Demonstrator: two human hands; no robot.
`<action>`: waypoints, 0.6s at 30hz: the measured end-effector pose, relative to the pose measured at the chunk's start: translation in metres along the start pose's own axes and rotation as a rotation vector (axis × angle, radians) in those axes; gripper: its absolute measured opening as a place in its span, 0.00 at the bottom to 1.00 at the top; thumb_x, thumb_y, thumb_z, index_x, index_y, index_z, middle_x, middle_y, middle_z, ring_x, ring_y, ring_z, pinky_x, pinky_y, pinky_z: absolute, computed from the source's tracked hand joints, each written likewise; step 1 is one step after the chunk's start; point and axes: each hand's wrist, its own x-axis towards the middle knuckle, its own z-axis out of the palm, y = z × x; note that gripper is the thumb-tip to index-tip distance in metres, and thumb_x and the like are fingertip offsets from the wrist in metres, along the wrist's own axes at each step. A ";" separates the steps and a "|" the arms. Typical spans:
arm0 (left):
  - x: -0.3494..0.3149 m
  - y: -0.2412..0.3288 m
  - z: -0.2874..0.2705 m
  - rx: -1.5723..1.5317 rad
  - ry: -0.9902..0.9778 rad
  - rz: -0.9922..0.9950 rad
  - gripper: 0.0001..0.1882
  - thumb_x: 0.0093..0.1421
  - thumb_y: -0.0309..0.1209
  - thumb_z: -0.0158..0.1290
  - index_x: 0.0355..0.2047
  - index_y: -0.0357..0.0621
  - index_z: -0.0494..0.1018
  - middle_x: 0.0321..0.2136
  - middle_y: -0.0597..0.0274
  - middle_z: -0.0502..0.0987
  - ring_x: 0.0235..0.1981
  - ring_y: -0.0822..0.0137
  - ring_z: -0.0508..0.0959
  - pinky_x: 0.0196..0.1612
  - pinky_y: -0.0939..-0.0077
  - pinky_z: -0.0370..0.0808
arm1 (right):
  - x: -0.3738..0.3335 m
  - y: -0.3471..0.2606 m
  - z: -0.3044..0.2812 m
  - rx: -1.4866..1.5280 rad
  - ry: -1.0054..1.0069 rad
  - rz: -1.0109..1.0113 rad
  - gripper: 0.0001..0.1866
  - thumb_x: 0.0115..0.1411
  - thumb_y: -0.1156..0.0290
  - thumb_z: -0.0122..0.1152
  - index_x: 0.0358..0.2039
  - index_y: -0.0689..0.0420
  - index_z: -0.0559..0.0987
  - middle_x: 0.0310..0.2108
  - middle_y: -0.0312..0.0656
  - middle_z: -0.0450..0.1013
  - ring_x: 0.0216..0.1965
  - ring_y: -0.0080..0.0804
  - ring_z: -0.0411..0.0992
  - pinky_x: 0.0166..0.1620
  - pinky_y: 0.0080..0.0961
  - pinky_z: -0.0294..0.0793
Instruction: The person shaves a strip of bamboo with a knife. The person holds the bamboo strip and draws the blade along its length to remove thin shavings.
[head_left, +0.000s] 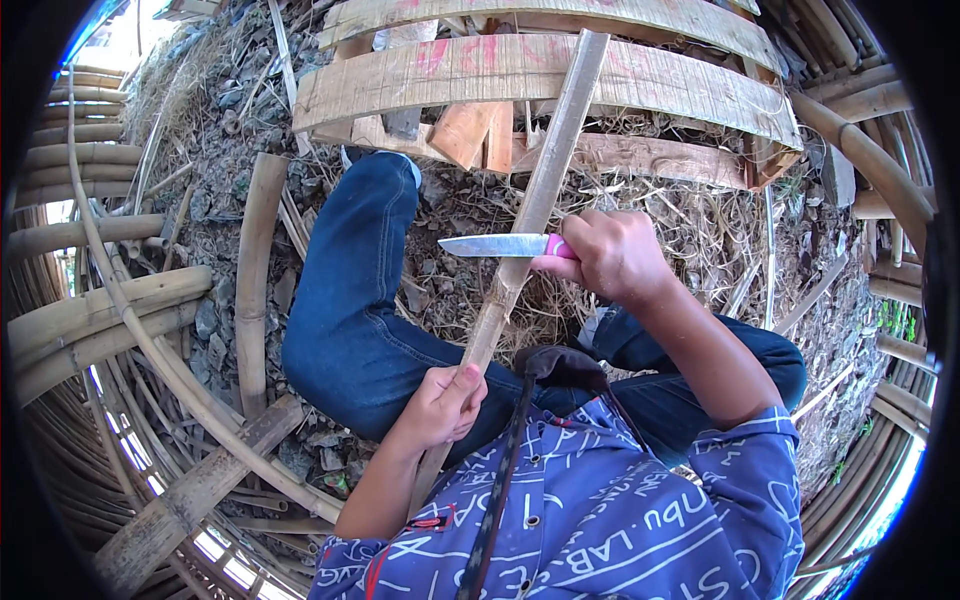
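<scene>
A long split bamboo strip [550, 165] slants from my lap up to the wooden pallet, its far end over the slats. My left hand [447, 407] is wrapped round its lower part, near my thigh. In my right hand [612, 255] is a knife [495, 245] with a pink handle, its blade lying across the strip and pointing left. Just below the blade the strip's surface looks rough and shaved, with a small raised splinter. The fingers of both hands are closed.
A slatted wooden pallet [400, 88] stands in front of my knees. An upright bamboo piece [258, 290] is left of my leg. Stacked bamboo poles [90, 325] line the left side, with more poles [895, 290] at the right. Dry shavings and leaf litter cover the ground.
</scene>
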 end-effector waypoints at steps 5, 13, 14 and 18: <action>-0.002 0.001 -0.001 -0.035 -0.004 -0.011 0.25 0.67 0.50 0.39 0.20 0.43 0.61 0.08 0.70 0.58 0.06 0.81 0.57 0.09 0.85 0.54 | 0.000 0.003 0.000 -0.008 0.006 -0.024 0.25 0.50 0.46 0.61 0.14 0.54 0.66 0.13 0.37 0.64 0.13 0.36 0.67 0.17 0.31 0.66; -0.002 0.001 -0.003 -0.068 -0.021 -0.027 0.24 0.67 0.49 0.40 0.21 0.43 0.62 0.08 0.71 0.59 0.07 0.81 0.57 0.10 0.85 0.53 | 0.002 0.012 -0.003 -0.085 0.067 -0.084 0.26 0.51 0.42 0.59 0.14 0.53 0.68 0.12 0.37 0.65 0.12 0.33 0.69 0.15 0.29 0.68; -0.002 0.001 -0.003 -0.062 -0.014 -0.025 0.24 0.67 0.49 0.40 0.21 0.43 0.62 0.09 0.71 0.59 0.07 0.81 0.57 0.10 0.85 0.53 | 0.003 0.012 -0.002 -0.084 0.064 -0.085 0.26 0.51 0.42 0.59 0.14 0.53 0.68 0.12 0.37 0.65 0.12 0.33 0.69 0.15 0.29 0.68; -0.003 0.001 -0.003 -0.076 -0.018 -0.037 0.25 0.66 0.50 0.40 0.21 0.43 0.62 0.09 0.71 0.59 0.07 0.81 0.57 0.10 0.85 0.53 | 0.003 0.015 -0.001 -0.102 0.091 -0.096 0.26 0.51 0.42 0.59 0.14 0.52 0.67 0.12 0.36 0.64 0.12 0.32 0.68 0.16 0.29 0.68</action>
